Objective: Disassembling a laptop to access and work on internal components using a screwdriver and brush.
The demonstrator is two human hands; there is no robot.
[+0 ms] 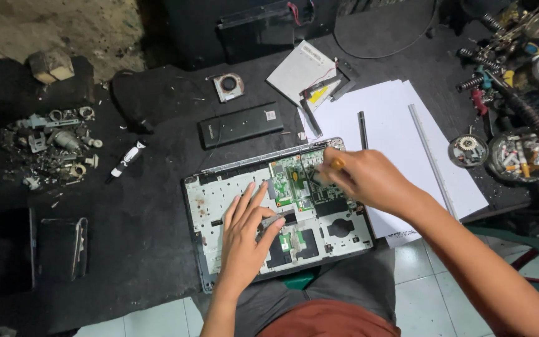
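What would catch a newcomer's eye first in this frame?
The opened laptop chassis at centre, its green circuit board exposed, draws the eye first. The left hand lies flat on it, while the right hand holds a yellow-tipped tool over the board. White paper sheets stand out at right against the dark mat.

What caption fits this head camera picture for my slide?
Left hand steadies an opened laptop while right hand works a screwdriver on its green circuit board.
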